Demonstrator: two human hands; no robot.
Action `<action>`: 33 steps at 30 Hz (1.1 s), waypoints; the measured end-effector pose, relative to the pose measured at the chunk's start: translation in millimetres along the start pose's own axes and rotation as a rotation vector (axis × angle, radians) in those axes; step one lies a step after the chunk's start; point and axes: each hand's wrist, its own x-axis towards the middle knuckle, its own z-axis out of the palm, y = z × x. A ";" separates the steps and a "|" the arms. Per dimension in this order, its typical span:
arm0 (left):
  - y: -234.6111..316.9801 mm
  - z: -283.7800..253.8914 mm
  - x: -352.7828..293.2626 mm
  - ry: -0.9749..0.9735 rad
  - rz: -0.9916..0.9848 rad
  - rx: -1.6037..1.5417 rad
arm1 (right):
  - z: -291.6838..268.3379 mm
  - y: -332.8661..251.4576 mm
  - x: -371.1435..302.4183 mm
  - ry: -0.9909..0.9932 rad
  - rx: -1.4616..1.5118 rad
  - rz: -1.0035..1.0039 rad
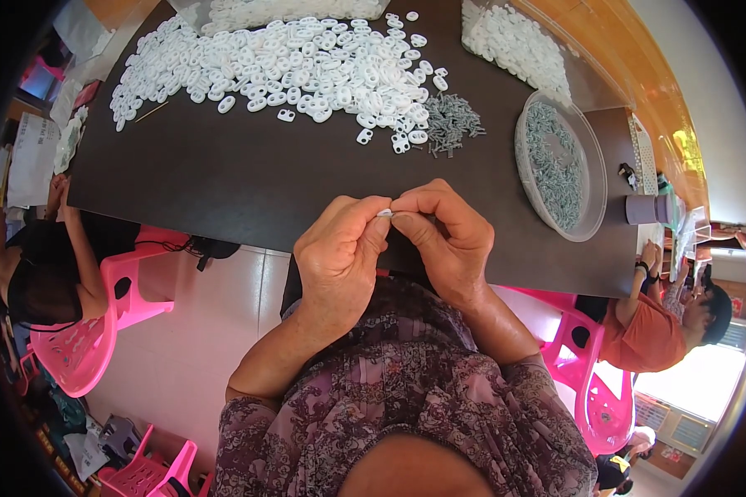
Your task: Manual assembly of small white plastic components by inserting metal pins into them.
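My left hand (344, 240) and my right hand (443, 236) meet over the near edge of the dark table (224, 174). Pinched between the fingertips of both is a small white plastic piece (385, 213), mostly covered by the fingers. Beyond them spreads a large heap of white oval plastic pieces with two holes (307, 66). At that heap's right end lies a small pile of grey screws (452, 123). Whether a screw is also between my right fingers, I cannot make out.
A round clear tub (595, 195) of grey screws stands on the right. Clear bins of white pieces (518, 41) sit at the back. A thin stick (151, 110) lies at left. One person (41, 273) sits at left, another (651, 331) at right, both by pink chairs (79, 356).
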 end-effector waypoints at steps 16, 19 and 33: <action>-4.2 -4.0 -0.5 0.017 -0.054 -0.042 | 3.0 -0.6 4.2 -0.026 -0.074 -0.008; -4.8 -7.3 -0.2 -0.005 -0.123 -0.097 | 0.3 -9.1 4.0 -0.062 0.178 0.255; -5.1 -8.1 1.8 -0.035 -0.289 -0.153 | -2.4 -0.5 10.7 -0.043 0.224 0.342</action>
